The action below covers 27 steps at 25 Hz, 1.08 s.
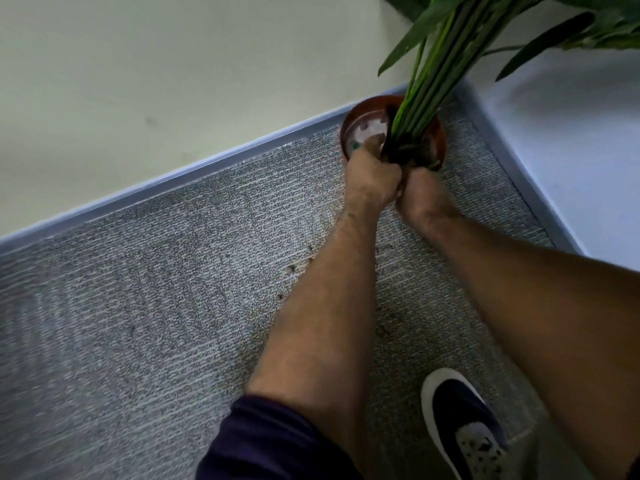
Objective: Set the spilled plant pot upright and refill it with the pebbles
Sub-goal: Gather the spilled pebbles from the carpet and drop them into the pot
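Terracotta-brown round plastic pot [360, 109] standing upright on grey carpet [138, 323], tucked into the wall corner. Left hand [372, 178] reaching over the pot's near rim, fingers [369, 145] inside, curl unclear. Right hand [420, 192] beside it, apparently gripping the green-stemmed plant [433, 81] at the base, likely steadying it. Dark pebbles [291, 270] scattered nearer than the pot.

Grey carpet floor [156, 289], brown plant pot [349, 119] standing upright, scattered dark bits [290, 269], shoe [460, 420]

Grey carpet [138, 306], pale walls [138, 81], blue skirting [207, 164].
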Available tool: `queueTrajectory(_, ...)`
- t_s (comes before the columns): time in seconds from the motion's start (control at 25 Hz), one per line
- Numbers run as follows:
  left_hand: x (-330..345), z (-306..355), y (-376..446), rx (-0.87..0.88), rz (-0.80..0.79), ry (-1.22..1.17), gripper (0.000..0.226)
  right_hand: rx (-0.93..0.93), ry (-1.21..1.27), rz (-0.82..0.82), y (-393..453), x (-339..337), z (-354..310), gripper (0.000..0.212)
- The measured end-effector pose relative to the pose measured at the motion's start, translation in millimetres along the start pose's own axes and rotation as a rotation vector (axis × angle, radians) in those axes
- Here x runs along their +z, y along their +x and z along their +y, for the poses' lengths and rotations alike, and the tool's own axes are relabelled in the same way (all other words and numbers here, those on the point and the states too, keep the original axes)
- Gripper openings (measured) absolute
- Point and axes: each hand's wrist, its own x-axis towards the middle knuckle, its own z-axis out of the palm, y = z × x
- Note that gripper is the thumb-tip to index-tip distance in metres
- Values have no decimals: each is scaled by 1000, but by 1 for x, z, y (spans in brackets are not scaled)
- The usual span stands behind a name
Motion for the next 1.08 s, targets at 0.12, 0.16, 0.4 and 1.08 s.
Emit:
queueTrajectory(0.12, -7, -30, -14, 88, 265, 146, 19, 17, 17, 26, 1, 10, 6, 39)
queueTrajectory(0.16, -12, -48, -19, 88, 333, 208, 17, 45, 50, 25, 1, 13, 8, 42)
queueTrajectory(0.4, -36, -193, -84, -269, 54, 721, 86, 7, -2, 162, -10, 38, 14, 53)
queueTrajectory(1.08, -61, -245, -105, -110, 23, 770, 47, -244, -370, -460, -85, 145, 34, 60)
